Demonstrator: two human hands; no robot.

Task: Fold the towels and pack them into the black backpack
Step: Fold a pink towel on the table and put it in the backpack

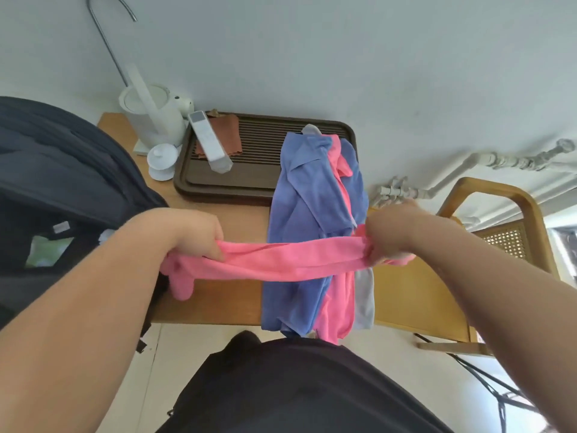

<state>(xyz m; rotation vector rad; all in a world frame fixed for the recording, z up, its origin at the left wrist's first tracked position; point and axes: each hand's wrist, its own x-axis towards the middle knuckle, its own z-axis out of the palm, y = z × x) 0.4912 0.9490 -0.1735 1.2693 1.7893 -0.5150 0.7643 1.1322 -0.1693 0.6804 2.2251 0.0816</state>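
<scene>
Above the tabletop (pixel 218 295) my left hand (pixel 193 234) and right hand (pixel 390 232) each pinch an end of the pink towel (pixel 290 260); I'd pull taut, align corners, then fold toward black backpack (pixel 62 182) at left.

You are looking at a crowded wooden surface (pixel 218 220). The open black backpack (pixel 62 189) is blocking the whole left side, and the heap of blue, pink and white towels (pixel 309 195) is running front to back across the right half. Between them a bare strip of wood is lying open, though the stretched pink towel (pixel 281 260) is spanning above it between your two hands. Behind that strip the dark slatted tray (pixel 256 164), the white remote (pixel 209 142), the white kettle (pixel 156 117) and the small white lidded cup (pixel 161 160) are closing off the back. The wooden chair (pixel 468 276) is standing just right of the surface.
</scene>
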